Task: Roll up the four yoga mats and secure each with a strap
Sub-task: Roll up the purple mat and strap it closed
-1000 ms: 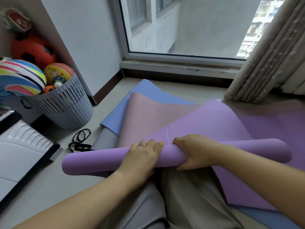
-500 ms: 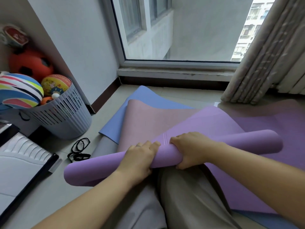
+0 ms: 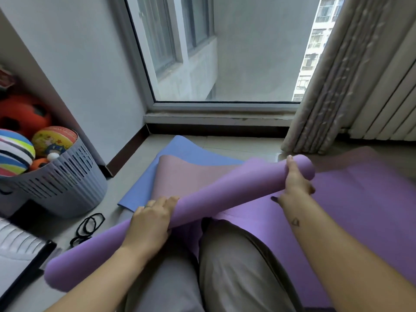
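Observation:
A rolled purple yoga mat slants from lower left up to upper right above my knees. My left hand grips the roll near its middle-left. My right hand holds it close to its far right end, which is raised. Beneath lie flat mats: a purple one on the right, a pink one, and a blue one at the bottom. Black elastic straps lie looped on the floor tiles left of the roll.
A grey slatted basket full of balls stands at the left by the wall. A white and black case lies at the lower left. A window, curtain and radiator close off the far side.
My right hand slid along the roll to its right end and lifted it. The roll went from level to slanted. My left hand kept its grip.

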